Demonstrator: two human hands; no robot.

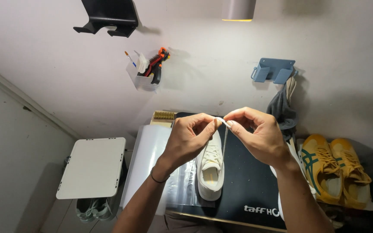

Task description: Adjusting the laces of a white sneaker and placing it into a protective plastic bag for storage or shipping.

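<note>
The tip of a white shoelace (222,122) is pinched between closed fingertips of the left hand (189,139) and right hand (257,134), above the white sneaker (211,170) at six o'clock.

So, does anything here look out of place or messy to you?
Little stands out. The white sneaker sits neatly on the dark mat while the left hand and right hand pinch a lace end. A grey cloth hangs bunched under the blue wall holder.
</note>
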